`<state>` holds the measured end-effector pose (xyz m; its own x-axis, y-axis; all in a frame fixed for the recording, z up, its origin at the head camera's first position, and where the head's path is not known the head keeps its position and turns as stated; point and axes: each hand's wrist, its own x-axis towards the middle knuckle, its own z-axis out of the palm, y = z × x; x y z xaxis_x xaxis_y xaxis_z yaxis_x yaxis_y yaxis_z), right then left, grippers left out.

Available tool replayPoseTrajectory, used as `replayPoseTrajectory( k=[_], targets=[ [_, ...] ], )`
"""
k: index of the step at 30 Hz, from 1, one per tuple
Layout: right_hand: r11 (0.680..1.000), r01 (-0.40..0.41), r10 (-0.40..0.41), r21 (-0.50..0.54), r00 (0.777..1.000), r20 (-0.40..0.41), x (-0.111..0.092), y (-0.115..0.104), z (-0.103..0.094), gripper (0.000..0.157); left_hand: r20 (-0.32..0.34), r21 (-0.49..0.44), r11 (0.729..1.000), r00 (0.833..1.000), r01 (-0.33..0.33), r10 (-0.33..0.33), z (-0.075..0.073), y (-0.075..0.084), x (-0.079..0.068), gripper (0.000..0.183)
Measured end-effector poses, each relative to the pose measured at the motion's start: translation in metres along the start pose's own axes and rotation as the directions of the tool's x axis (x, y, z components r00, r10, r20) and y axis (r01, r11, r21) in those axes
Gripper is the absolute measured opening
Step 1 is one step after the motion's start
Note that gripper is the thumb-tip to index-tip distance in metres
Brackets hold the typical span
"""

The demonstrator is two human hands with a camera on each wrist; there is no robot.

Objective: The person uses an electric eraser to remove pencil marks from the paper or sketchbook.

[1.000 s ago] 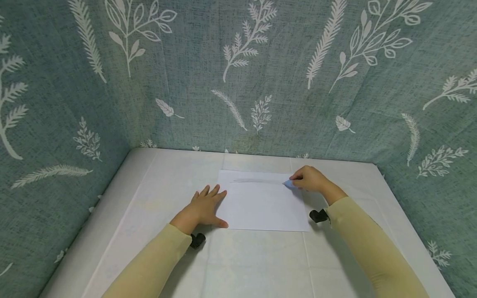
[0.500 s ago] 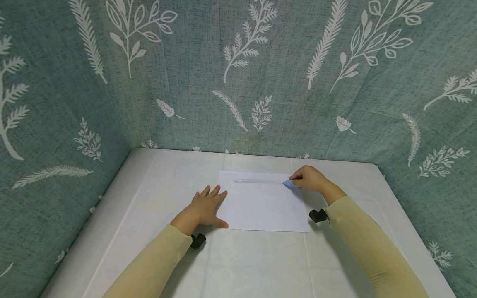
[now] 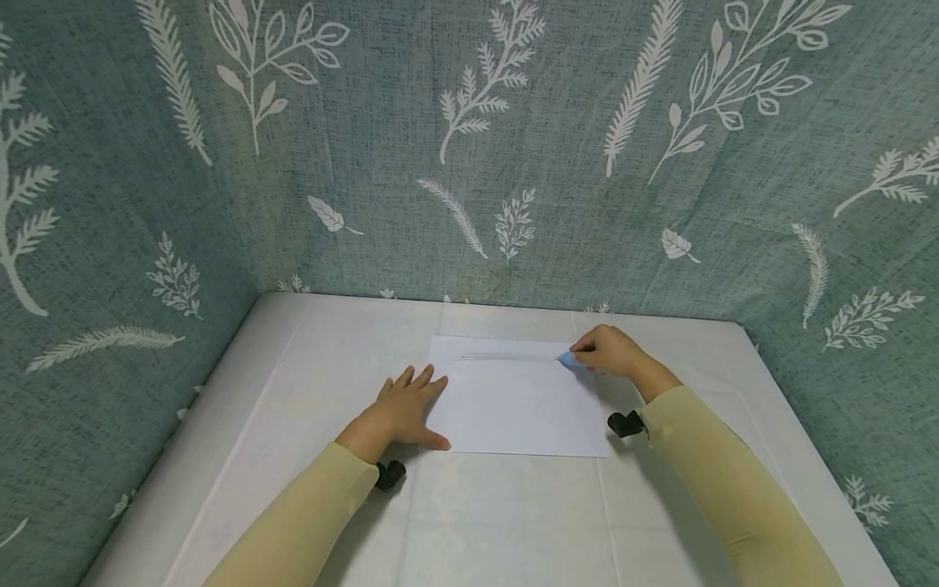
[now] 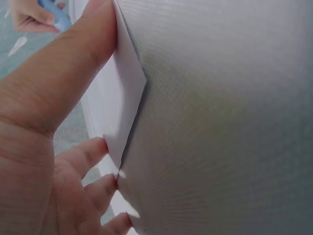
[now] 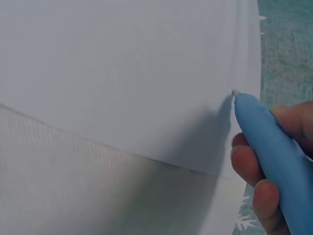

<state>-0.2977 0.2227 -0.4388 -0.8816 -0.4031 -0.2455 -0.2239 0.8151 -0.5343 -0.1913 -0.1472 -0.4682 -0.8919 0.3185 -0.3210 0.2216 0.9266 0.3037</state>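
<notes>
A white sheet of paper (image 3: pixel 513 408) lies on the table, with faint grey streaks running across its far part. My left hand (image 3: pixel 399 412) rests spread at the sheet's left edge; in the left wrist view the thumb (image 4: pixel 73 63) lies on the paper (image 4: pixel 124 93) and the fingertips touch its edge. My right hand (image 3: pixel 609 352) pinches a thick light-blue correction pen (image 3: pixel 568 359) near the sheet's far right corner. In the right wrist view the pen (image 5: pixel 266 142) slants, its small metal tip at the paper's surface; thumb and curled fingers hold the body.
A pale cloth covers the table (image 3: pixel 506 522). Green leaf-patterned fabric (image 3: pixel 469 163) hangs behind it and at both sides. A black wrist camera (image 3: pixel 390 474) sits under the left wrist, another black camera (image 3: pixel 626 424) under the right.
</notes>
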Motion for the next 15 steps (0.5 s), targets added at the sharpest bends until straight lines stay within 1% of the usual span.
replayPoseTrajectory(
  k=[4, 9, 15],
  targets=[
    [1.0, -0.01, 0.01, 0.008, 1.0, -0.008, 0.0021, 0.0012, 0.0012, 0.026, 0.005, -0.001, 1.0, 1.0, 0.0, 0.0, -0.0004, 0.0001, 0.0001, 0.114],
    [1.0, 0.0, 0.0, 0.005, 1.0, 0.001, 0.0035, 0.0023, -0.0001, 0.026, 0.003, 0.004, 1.0, 1.0, 0.001, -0.001, -0.0004, -0.0006, -0.0001, 0.114],
    [1.0, -0.005, 0.004, 0.016, 0.999, 0.053, 0.0009, 0.0014, -0.001, 0.025, 0.004, -0.005, 1.0, 1.0, 0.002, -0.002, -0.0014, 0.0011, -0.0013, 0.114]
  ],
)
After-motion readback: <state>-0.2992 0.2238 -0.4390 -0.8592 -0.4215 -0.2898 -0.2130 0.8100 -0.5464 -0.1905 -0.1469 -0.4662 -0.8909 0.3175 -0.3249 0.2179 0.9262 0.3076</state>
